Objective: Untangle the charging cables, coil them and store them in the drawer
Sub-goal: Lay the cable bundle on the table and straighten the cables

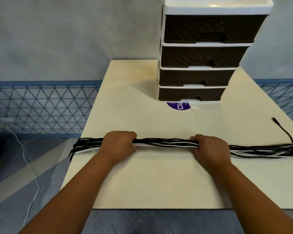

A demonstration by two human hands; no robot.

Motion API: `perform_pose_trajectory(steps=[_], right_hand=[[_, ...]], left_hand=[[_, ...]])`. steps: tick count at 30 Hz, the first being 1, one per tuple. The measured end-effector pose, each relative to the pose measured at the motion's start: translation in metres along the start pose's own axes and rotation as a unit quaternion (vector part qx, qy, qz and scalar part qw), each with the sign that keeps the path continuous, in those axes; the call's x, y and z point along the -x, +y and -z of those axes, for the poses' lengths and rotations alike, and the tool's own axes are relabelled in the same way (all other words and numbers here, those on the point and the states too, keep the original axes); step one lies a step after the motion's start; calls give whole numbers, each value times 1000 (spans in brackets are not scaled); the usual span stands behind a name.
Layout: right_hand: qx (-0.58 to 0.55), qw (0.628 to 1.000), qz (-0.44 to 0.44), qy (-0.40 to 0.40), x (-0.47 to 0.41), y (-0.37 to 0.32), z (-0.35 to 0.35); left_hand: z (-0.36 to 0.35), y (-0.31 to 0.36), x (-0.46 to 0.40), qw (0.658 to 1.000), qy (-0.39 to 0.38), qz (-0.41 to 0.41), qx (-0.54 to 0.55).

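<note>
A bundle of black and white charging cables [166, 143] lies stretched sideways across the cream worktop [159, 183], its ends trailing past both sides. The left hand [118, 144] and right hand [211, 149] each curl their grip around the bundle, well apart. Behind stands a white-framed unit of four dark brown woven-look drawers [203, 56], all closed.

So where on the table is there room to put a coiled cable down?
Bare patches: between the cable bundle and the drawer unit, and in front of both hands toward the table's near edge. The bundle's strip is crowded.
</note>
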State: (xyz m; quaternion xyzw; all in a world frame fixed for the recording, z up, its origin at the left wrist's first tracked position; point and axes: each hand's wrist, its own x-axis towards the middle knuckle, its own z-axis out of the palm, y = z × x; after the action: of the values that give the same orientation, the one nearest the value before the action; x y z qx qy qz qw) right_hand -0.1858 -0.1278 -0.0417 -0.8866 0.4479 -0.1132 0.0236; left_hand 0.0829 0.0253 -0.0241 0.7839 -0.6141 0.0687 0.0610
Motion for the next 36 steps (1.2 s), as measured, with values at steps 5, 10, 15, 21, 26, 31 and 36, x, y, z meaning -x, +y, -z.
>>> perform_pose_trajectory(steps=[5,10,15,21,26,31,36], right_hand=[[28,999,-11,-10,0,-4,3],[17,998,-53,-21,0,-12,6],[18,995,-75,-55,0,-19,7],[62,966,-107,-229,-10,-36,42],[21,977,30,-212,-6,-140,51],[-24,987,132,-88,-5,-241,-8],[7,977,141,-160,-12,-235,3]], left_hand=[[8,-45,16,998,-38,-25,31],[16,-91,27,996,-91,-13,10],[15,-115,32,989,-134,-36,48],[10,-117,31,989,-126,-75,38],[9,-115,33,989,-124,-77,29],[11,-117,39,992,-90,-72,55],[19,-132,46,979,-128,-36,156]])
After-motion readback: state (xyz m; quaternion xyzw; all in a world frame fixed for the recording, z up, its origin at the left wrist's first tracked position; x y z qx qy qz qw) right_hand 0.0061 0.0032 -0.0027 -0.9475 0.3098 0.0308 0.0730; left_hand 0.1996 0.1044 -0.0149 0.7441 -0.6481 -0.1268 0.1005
